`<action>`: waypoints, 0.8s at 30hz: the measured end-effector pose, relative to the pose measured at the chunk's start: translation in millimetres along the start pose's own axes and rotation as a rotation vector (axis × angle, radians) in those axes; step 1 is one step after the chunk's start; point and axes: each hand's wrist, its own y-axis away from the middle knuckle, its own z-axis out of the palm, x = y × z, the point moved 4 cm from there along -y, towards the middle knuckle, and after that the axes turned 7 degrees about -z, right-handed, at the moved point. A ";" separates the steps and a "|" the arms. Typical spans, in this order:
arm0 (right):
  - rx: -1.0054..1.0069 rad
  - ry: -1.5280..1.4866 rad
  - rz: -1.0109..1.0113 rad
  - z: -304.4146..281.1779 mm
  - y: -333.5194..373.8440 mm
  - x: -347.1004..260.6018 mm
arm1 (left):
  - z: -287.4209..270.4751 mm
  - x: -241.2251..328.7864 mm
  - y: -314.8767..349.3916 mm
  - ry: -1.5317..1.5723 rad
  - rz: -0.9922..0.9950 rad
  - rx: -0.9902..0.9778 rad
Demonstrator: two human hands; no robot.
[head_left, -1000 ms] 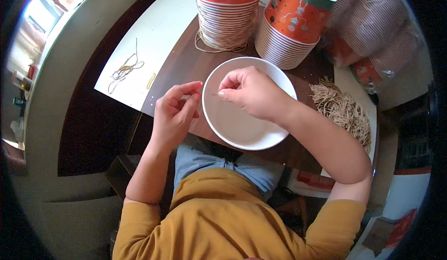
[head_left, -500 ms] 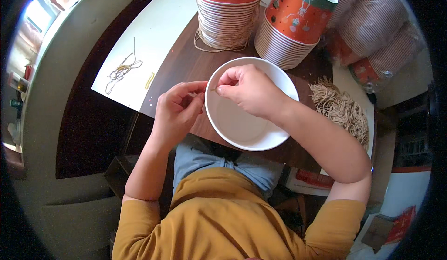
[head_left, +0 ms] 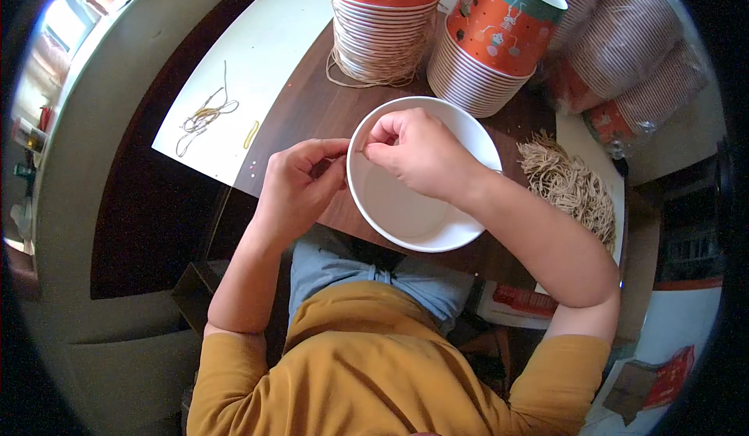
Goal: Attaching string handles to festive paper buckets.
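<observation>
White tub (head_left: 406, 206): probably light, stiff; grasp rim (head_left: 422, 248). Right hand (head_left: 417, 151) pinches thin cord (head_left: 360, 150) inside, ten o'clock; left hand (head_left: 296, 182) half-curled outside, hold unclear.

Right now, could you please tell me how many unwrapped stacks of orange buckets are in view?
2: the cord-draped stack beyond the open bucket, and the green-banded stack to its right. Others may be hidden behind.

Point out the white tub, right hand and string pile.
White tub (head_left: 404, 208), head view: bare inner floor.
Right hand (head_left: 419, 152), head view: back of hand.
String pile (head_left: 573, 190), head view: visible middle.
</observation>
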 end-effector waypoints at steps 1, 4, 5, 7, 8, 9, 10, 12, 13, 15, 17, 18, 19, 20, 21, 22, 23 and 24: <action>-0.002 -0.003 0.001 0.2 -0.1 -0.6 | 0.1 -1.0 -0.2 0.013 -0.001 0.008; 0.005 0.006 -0.046 2.5 -2.1 2.9 | 1.0 0.5 -1.2 0.014 -0.008 0.011; 0.006 0.006 -0.046 3.7 -2.9 4.7 | 1.3 1.6 -1.7 0.003 -0.014 0.007; -0.009 -0.063 -0.057 7.0 -4.4 5.5 | 0.6 3.1 -2.2 -0.016 -0.017 0.000; -0.009 -0.063 -0.056 6.5 -3.9 4.5 | 0.6 3.8 -2.7 -0.035 -0.020 -0.007; -0.018 -0.065 -0.046 5.8 -3.1 1.4 | 0.0 4.6 -3.6 -0.035 -0.020 -0.007; -0.027 -0.066 -0.036 5.1 -2.3 -1.2 | -0.6 5.4 -4.9 -0.088 -0.020 0.001; -0.050 -0.057 -0.030 2.8 -0.4 -4.9 | -0.5 5.1 -5.3 -0.140 -0.019 0.011; -0.073 -0.048 -0.024 2.1 0.2 -5.4 | 0.2 6.6 -5.1 -0.209 0.056 0.042; -0.099 -0.075 -0.001 2.5 -1.1 1.2 | 0.5 10.5 -3.8 -0.276 0.133 0.074; -0.122 -0.099 0.025 -3.9 2.6 5.2 | 1.4 10.9 -2.1 -0.313 0.045 0.032; -0.161 -0.093 0.042 -11.4 9.0 0.3 | -0.3 7.0 -1.0 -0.310 0.050 0.037; -0.208 -0.089 0.054 -16.4 14.0 -0.8 | -4.3 -5.9 0.3 -0.025 -0.037 -0.002; -0.247 -0.103 0.048 -20.8 19.9 3.4 | -8.4 -15.5 2.0 0.263 -0.119 -0.043; -0.287 -0.011 0.049 -27.9 29.4 -2.8 | -12.5 -16.3 3.6 0.340 -0.109 -0.088; -0.333 0.078 0.048 -34.4 38.8 -12.3 | -17.6 -17.8 5.0 0.341 -0.108 -0.078; -0.339 0.095 0.024 -39.0 47.5 -17.2 | -20.4 -18.9 6.2 0.458 -0.118 -0.113; -0.336 0.178 -0.018 -43.8 57.1 -26.7 | -21.6 -18.6 8.1 0.575 -0.124 -0.154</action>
